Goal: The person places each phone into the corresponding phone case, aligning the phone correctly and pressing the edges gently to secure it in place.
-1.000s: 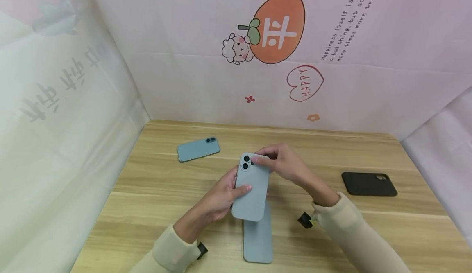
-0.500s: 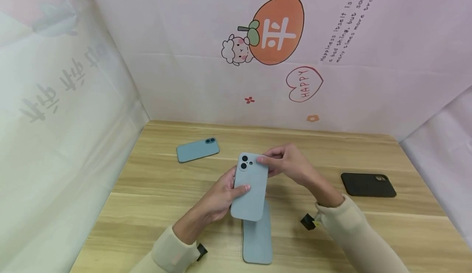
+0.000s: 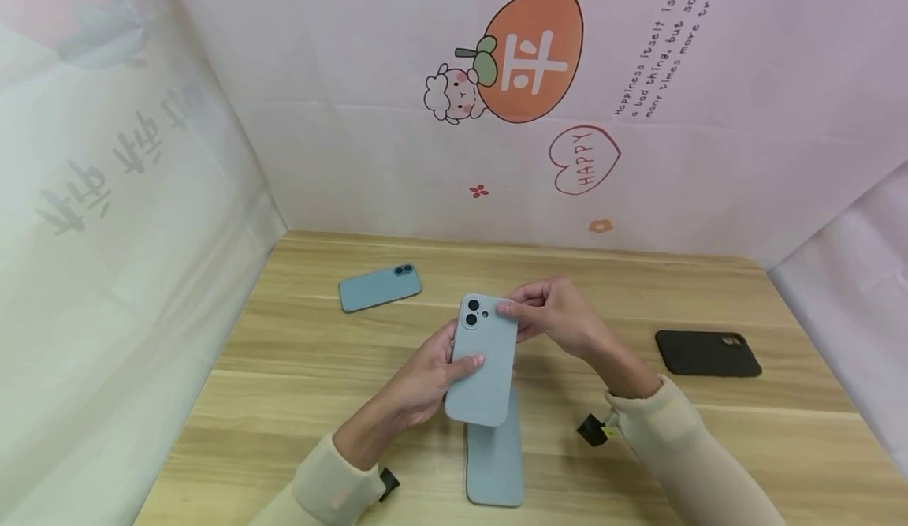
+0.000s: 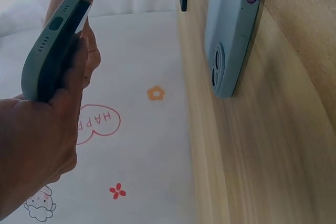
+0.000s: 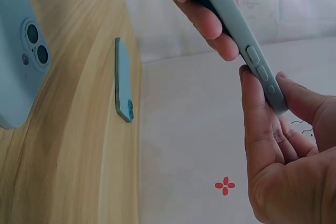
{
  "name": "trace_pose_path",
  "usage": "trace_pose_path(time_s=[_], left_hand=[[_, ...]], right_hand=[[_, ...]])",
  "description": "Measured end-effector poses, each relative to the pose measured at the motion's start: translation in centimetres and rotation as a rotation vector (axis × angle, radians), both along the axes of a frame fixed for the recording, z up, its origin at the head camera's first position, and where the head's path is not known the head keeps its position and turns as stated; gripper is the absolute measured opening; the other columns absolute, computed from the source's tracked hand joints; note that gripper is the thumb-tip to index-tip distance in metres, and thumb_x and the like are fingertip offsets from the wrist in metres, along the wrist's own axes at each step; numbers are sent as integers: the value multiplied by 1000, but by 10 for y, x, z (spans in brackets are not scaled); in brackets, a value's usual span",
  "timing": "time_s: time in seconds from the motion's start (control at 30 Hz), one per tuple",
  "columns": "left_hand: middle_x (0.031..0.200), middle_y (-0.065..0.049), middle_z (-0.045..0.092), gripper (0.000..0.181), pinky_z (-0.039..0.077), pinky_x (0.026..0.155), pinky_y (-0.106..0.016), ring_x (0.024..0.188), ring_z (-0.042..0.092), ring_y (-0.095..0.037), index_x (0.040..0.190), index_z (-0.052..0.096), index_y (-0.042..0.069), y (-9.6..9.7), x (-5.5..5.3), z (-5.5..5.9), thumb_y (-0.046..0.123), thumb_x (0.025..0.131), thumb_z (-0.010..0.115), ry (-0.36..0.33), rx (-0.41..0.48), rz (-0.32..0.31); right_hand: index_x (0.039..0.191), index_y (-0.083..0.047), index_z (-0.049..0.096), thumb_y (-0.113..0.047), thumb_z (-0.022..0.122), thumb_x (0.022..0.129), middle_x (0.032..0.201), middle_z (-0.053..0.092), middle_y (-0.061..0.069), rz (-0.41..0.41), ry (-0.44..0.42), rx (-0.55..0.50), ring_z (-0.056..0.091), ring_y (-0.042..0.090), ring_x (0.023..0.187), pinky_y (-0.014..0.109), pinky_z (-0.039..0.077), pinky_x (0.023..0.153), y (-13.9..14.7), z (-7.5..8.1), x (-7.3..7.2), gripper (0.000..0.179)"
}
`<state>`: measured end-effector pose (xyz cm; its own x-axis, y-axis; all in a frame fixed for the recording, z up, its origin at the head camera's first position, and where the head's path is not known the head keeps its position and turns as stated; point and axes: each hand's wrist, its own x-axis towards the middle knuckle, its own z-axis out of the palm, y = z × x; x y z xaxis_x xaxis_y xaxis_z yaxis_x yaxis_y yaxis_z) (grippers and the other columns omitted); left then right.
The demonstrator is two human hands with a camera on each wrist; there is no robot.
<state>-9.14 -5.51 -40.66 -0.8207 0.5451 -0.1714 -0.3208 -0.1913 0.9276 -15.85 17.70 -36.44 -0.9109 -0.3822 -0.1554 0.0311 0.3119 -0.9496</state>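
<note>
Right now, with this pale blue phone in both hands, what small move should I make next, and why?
I'd probably slide your right hand slightly along the top edge of the pale blue phone: it pinches only the top corner, while your left hand grips the side, supporting it above the table.

You had room left of your left hand [image 3: 426, 372] and between the blue phone [image 3: 380, 289] and the raised phone [image 3: 482, 388]. The black case [image 3: 705, 353] flanked your right forearm [image 3: 627, 370], the lower phone [image 3: 494, 467] lay beneath, and fabric [image 3: 369, 163] walled the bench [image 3: 298, 376]'s far edge.
</note>
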Motion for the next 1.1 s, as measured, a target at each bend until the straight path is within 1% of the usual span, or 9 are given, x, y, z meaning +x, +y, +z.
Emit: trace_pose_path(time_s=[0.17, 0.27, 0.33, 0.5, 0.63, 0.73, 0.83, 1.0, 1.1], left_hand=[[146, -17, 60, 53, 53, 109, -46, 128, 64, -32, 165, 29, 12, -3, -3, 0, 17, 115, 44, 5, -49, -2], [143, -16, 61, 50, 54, 107, -44, 126, 63, -26, 162, 37, 8, -6, -5, 1, 26, 116, 42, 12, -89, 10], [138, -16, 65, 47, 56, 103, -43, 120, 66, -25, 158, 45, 5, -8, -6, 2, 28, 116, 43, 22, -116, 17], [127, -18, 72, 38, 62, 95, -43, 108, 74, -25, 141, 61, -2, -11, -7, 4, 22, 114, 52, 69, -182, 49], [125, -19, 74, 35, 64, 91, -42, 106, 76, -26, 137, 64, -5, -12, -7, 5, 17, 112, 55, 105, -192, 63], [126, -21, 74, 35, 63, 91, -42, 108, 75, -26, 138, 63, -6, -12, -6, 5, 16, 112, 54, 110, -174, 81], [128, -23, 72, 36, 63, 92, -42, 110, 74, -27, 140, 61, -8, -12, -5, 5, 15, 112, 54, 103, -147, 121], [130, -21, 72, 34, 62, 94, -41, 113, 74, -28, 139, 61, -5, -12, -5, 7, 14, 112, 55, 72, -122, 239], [131, -21, 72, 33, 62, 94, -41, 113, 74, -28, 138, 62, -5, -13, -6, 9, 14, 112, 55, 70, -117, 298]], right_hand=[[106, 9, 76, -9, 75, 99, 91, 79, 15, 20, 19, -19, 77, 26, 73, 43, 66, 70, 0, 1, 2, 19], [105, 9, 76, -10, 75, 100, 92, 79, 15, 33, 41, -19, 77, 26, 74, 43, 66, 70, 1, 3, 3, 19], [105, 9, 76, -10, 75, 100, 92, 79, 14, 39, 48, -7, 77, 26, 74, 43, 66, 71, 2, 5, 3, 20], [104, 6, 77, -14, 77, 99, 92, 79, 14, 53, 39, 28, 78, 27, 78, 48, 66, 74, 5, 9, 6, 21], [104, 6, 77, -14, 78, 99, 93, 79, 15, 55, 38, 23, 78, 28, 78, 46, 66, 74, 5, 9, 8, 21], [105, 6, 77, -15, 78, 98, 94, 79, 15, 29, 48, 16, 78, 28, 78, 45, 66, 74, 3, 8, 11, 22], [107, 5, 76, -16, 79, 98, 97, 78, 15, -9, 61, 7, 78, 28, 81, 43, 66, 77, 0, 6, 15, 24], [109, 6, 75, -14, 79, 98, 99, 79, 16, -40, 72, 0, 78, 27, 83, 41, 66, 79, -4, 0, 24, 22], [109, 7, 75, -10, 78, 97, 99, 79, 17, -44, 67, -7, 79, 27, 82, 41, 66, 78, -6, -6, 31, 21]])
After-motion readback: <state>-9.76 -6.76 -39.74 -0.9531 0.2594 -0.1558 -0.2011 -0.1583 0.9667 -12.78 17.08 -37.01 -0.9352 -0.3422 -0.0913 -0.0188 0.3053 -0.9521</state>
